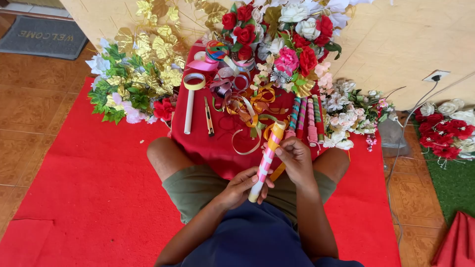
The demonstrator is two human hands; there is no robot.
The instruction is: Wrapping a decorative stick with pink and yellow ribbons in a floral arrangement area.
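Note:
I sit cross-legged on a red cloth (pixel 89 198). My left hand (pixel 241 189) grips the lower end of a tube (pixel 265 159) wrapped in pink and white ribbon, with orange ribbon at its top. My right hand (pixel 296 157) pinches the tube's middle from the right side. The tube tilts up and away from me. A loose orange ribbon tail (pixel 277 170) hangs beside it between my hands.
Several wrapped tubes (pixel 306 117) lie ahead on the red cloth, with a plain white tube (pixel 188 111), a cutter knife (pixel 209 117), tape rolls (pixel 194 81) and curled ribbons (pixel 247 106). Artificial flowers (pixel 289 34) and gold leaves (pixel 148 44) ring the spot. A cable (pixel 396 148) trails right.

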